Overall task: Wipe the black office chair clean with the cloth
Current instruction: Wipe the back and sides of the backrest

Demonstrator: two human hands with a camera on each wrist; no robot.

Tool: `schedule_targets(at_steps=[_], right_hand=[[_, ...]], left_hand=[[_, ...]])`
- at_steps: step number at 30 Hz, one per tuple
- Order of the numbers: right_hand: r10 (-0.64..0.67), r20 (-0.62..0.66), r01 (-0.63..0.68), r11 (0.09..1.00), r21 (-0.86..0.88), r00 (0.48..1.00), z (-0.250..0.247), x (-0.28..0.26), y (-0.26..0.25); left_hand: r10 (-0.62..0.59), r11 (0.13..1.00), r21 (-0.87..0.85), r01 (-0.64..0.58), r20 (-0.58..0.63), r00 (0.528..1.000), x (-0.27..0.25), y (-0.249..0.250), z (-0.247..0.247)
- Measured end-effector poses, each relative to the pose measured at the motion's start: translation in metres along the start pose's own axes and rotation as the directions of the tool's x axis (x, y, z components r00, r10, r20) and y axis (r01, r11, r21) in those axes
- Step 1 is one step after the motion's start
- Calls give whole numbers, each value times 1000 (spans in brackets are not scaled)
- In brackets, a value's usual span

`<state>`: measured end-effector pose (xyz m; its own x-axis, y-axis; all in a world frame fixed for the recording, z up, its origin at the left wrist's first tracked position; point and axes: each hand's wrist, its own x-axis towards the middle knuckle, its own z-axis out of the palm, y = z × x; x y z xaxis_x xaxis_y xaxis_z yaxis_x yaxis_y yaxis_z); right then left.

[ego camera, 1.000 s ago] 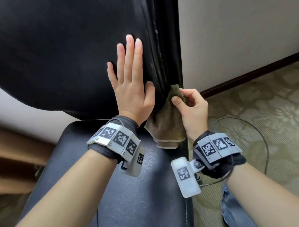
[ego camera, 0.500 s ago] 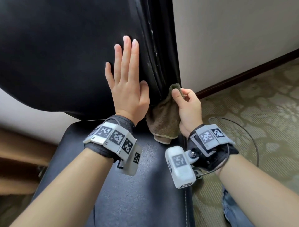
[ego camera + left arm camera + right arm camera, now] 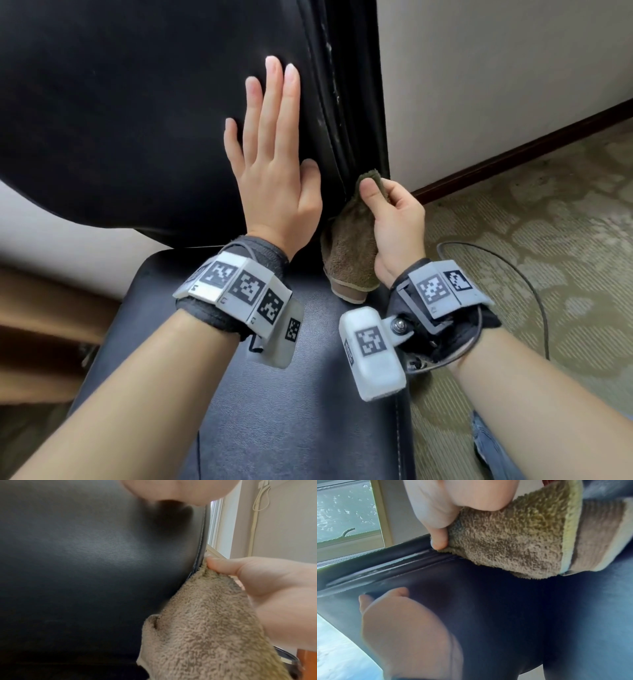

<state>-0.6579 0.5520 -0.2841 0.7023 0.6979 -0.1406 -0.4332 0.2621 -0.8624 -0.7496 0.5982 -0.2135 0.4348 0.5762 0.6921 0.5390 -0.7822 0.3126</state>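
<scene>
The black office chair's backrest [image 3: 137,102] fills the upper left of the head view, with its seat [image 3: 291,411] below. My left hand [image 3: 274,164] lies flat on the backrest, fingers straight, near its right side. My right hand [image 3: 387,212] pinches an olive-brown terry cloth [image 3: 349,253] between thumb and fingers and holds it against the lower right edge seam [image 3: 342,137] of the backrest. The cloth [image 3: 205,622] hangs down toward the seat. In the right wrist view the cloth [image 3: 505,536] touches the ribbed side seam [image 3: 385,566], which shows pale streaks.
A white wall [image 3: 496,68] with a dark skirting board [image 3: 513,150] stands just right of the chair. Patterned carpet [image 3: 548,222] lies below it, with a thin black cable [image 3: 513,270] looping over it. Wooden furniture [image 3: 41,325] sits at the left. Blue jeans [image 3: 493,452] show at bottom right.
My right hand has slid the cloth a little down the backrest's right edge and closer to the seat. My left hand stays flat on the backrest, barely shifted.
</scene>
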Motion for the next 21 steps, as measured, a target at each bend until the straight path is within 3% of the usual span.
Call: schedule_targets(at_steps=[5,9,11,15,18,20,21], right_hand=[[-38,-78,24,985,-170,996,3,12,2],[86,-212,-124,978,-170,973,-8,17,17],[101,-206,-133,981,-144,973,-15,14,17],[-103,-14,97,972,-213,995,-23,-2,-8],[-282,176,324,895,-306,943,-27,-25,-34],[-313,279,392,869,-302,908,-29,-36,-48],[-312,325,409,865,-292,893,-30,-40,-55]], left_hand=[[-32,999,-14,32,5,999,1,1,0],[-37,999,-6,37,19,999,0,2,-5],[-21,1000,-1,21,34,999,-1,2,-7],[-10,1000,17,9,60,998,-2,0,-9],[113,993,21,-116,98,989,-12,-1,-12],[208,978,-40,-204,186,960,-21,-1,-15],[190,981,-101,-169,269,944,-25,2,-18]])
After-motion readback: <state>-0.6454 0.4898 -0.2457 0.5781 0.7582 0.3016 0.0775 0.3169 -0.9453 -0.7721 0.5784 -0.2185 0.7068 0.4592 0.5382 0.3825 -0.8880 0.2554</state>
